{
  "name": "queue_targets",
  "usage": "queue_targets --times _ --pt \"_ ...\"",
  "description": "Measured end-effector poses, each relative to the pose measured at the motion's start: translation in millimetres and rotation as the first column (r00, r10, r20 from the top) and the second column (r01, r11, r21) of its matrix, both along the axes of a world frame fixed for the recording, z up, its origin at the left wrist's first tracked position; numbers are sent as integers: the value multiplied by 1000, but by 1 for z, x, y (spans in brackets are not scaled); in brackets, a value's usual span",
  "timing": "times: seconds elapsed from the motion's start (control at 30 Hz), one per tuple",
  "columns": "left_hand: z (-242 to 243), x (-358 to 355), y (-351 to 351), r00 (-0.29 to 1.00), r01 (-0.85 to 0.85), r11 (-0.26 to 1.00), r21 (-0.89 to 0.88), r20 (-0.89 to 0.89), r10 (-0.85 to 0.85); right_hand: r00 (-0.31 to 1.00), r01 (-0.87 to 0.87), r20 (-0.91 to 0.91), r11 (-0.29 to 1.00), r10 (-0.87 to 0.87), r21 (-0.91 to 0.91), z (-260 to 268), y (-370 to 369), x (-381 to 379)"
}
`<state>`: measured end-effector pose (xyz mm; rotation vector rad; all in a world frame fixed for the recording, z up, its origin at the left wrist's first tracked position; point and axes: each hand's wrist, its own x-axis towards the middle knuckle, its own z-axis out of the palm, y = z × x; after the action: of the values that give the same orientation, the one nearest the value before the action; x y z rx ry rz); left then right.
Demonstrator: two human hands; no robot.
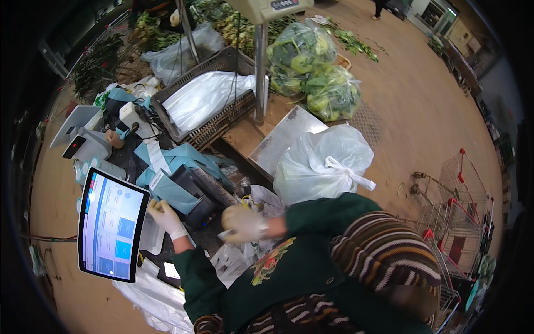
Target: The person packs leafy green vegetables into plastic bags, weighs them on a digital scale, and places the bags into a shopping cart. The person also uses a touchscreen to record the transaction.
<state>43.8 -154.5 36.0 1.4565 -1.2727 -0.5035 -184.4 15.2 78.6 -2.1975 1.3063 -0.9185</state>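
Note:
My left hand (166,218), in a pale glove, is bent at the right edge of a lit touch screen (112,225), beside a black label printer (194,200) with light-blue backing strip (177,190) looped over it. Whether its fingertips hold something is unclear. My right hand (244,224), gloved too, is curled just in front of the printer, slightly blurred, with a small white piece (225,234) between its fingers. A knotted white plastic bag (323,163), its contents hidden, rests on the metal plate (285,135) of a scale, beyond my right forearm.
The scale's post (260,71) rises behind the plate. A black plastic crate (200,135) holds white bags. Clear bags of green vegetables (329,94) stand farther back. Shopping carts (459,225) are at the right. A power strip (137,119) and cables lie left of the crate.

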Motion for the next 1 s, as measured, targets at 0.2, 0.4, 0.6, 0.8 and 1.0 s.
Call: queue_targets --times 0.2,0.4,0.6,0.8,1.0 --pt "59 -102 93 929 309 917 -252 288 -233 466 770 -742 634 -482 71 27 73 -230" --pt "41 -271 181 404 879 477 12 512 -758 242 868 -499 415 -832 -272 31 122 -312" --pt "-15 -310 254 386 920 391 -36 258 -886 520 848 -498 492 -694 199 -30 187 -295" --pt "8 -364 340 303 906 316 281 90 -949 112 562 347 347 -931 750 -8 298 -304" --pt "25 -453 396 -99 881 -116 459 -61 -993 -6 568 490 400 -872 719 36 379 -336"
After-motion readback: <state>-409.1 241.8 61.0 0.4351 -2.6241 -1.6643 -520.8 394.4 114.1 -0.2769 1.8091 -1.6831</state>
